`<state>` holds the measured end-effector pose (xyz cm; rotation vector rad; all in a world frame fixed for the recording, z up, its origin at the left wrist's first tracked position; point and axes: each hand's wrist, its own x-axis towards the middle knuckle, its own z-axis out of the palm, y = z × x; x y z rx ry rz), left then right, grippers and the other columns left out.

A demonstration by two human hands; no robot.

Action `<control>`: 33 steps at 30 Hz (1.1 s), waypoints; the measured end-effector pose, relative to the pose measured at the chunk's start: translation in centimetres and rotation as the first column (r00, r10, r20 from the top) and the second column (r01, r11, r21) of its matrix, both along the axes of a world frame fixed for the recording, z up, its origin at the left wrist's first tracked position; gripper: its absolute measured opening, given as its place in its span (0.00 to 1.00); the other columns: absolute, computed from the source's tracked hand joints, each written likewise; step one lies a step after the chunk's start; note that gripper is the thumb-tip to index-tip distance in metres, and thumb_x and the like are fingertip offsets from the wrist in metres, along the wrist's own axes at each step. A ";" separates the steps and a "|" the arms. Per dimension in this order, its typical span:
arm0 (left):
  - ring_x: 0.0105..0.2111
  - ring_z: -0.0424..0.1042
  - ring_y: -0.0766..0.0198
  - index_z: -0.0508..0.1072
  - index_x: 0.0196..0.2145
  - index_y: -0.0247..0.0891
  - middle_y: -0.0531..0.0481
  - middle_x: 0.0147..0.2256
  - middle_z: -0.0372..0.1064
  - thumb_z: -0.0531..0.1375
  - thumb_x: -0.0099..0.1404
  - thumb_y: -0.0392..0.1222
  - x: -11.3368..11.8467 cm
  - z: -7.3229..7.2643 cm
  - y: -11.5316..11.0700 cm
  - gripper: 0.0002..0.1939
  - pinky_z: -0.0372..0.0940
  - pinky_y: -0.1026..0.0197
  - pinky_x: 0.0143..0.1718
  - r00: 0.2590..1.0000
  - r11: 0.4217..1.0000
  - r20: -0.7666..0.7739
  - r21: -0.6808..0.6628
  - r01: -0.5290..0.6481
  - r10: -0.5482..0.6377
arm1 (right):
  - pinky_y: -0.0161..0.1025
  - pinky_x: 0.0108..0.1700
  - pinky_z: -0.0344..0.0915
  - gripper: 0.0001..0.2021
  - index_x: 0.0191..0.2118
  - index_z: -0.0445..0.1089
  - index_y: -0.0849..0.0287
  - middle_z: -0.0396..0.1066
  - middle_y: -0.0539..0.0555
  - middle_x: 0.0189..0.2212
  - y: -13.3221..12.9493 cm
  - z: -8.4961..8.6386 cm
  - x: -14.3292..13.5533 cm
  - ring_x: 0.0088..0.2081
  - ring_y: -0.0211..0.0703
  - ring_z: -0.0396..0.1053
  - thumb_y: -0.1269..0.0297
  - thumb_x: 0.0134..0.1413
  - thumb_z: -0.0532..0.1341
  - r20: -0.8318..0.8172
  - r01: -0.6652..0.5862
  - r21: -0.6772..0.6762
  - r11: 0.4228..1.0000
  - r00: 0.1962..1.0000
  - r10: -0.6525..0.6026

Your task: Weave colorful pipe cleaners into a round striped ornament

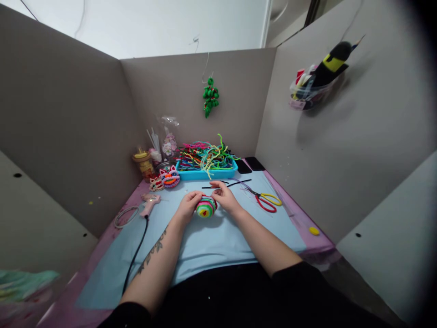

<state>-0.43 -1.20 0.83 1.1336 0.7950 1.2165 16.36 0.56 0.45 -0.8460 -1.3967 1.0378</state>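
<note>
A small round piece coiled from striped pipe cleaners (205,207), with a yellow and red centre and green, pink and white rings, is held above the blue cloth. My left hand (188,207) grips its left side between thumb and fingers. My right hand (224,197) pinches at its upper right edge, with the index finger raised and curled. Just beyond the hands lie black pipe cleaners (241,182). To the right rest scissors (266,203) with one red and one yellow handle. The far side of the coiled piece is hidden.
A blue tray (207,174) heaped with pipe cleaners stands at the back. Left of it are lion-like faces (170,178), a jar (144,166) and a pink glue gun (149,204) with a black cord. Phones (255,163) lie at back right. Grey partitions surround the table.
</note>
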 end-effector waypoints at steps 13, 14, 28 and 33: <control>0.24 0.63 0.69 0.75 0.30 0.32 0.51 0.24 0.69 0.66 0.51 0.44 0.0 0.3 0.0 0.12 0.57 0.67 0.27 0.993 0.992 -0.084 0.103 -0.074 0.083 | 0.34 0.29 0.57 0.17 0.25 0.65 0.61 0.63 0.47 0.20 -0.3 0.8 0.5 0.24 0.34 0.59 0.51 0.40 0.65 -0.040 -0.203 -0.112 0.973 0.979 0.200; 0.24 0.64 0.69 0.75 0.29 0.32 0.51 0.24 0.69 0.67 0.51 0.43 -0.1 0.2 0.1 0.11 0.57 0.67 0.27 0.992 0.993 -0.100 0.099 -0.066 0.076 | 0.33 0.28 0.57 0.17 0.25 0.65 0.61 0.62 0.46 0.20 -0.2 0.7 0.6 0.24 0.33 0.58 0.51 0.41 0.65 -0.036 -0.200 -0.111 0.974 0.980 0.197; 0.22 0.59 0.69 0.72 0.22 0.34 0.54 0.19 0.64 0.62 0.53 0.40 0.0 0.3 -0.2 0.07 0.54 0.68 0.25 0.937 0.976 -0.334 0.216 -0.032 0.105 | 0.32 0.27 0.52 0.13 0.23 0.61 0.60 0.57 0.45 0.19 -0.2 0.3 0.5 0.23 0.32 0.54 0.56 0.47 0.59 0.160 -0.162 -0.045 0.986 0.973 0.168; 0.21 0.59 0.69 0.73 0.23 0.33 0.53 0.20 0.65 0.63 0.52 0.43 0.2 0.3 -0.3 0.09 0.55 0.67 0.25 0.924 0.980 -0.372 0.199 -0.015 0.090 | 0.33 0.28 0.53 0.14 0.24 0.63 0.61 0.58 0.46 0.19 0.0 0.0 0.5 0.23 0.33 0.55 0.55 0.47 0.60 0.182 -0.202 -0.060 0.978 0.961 0.210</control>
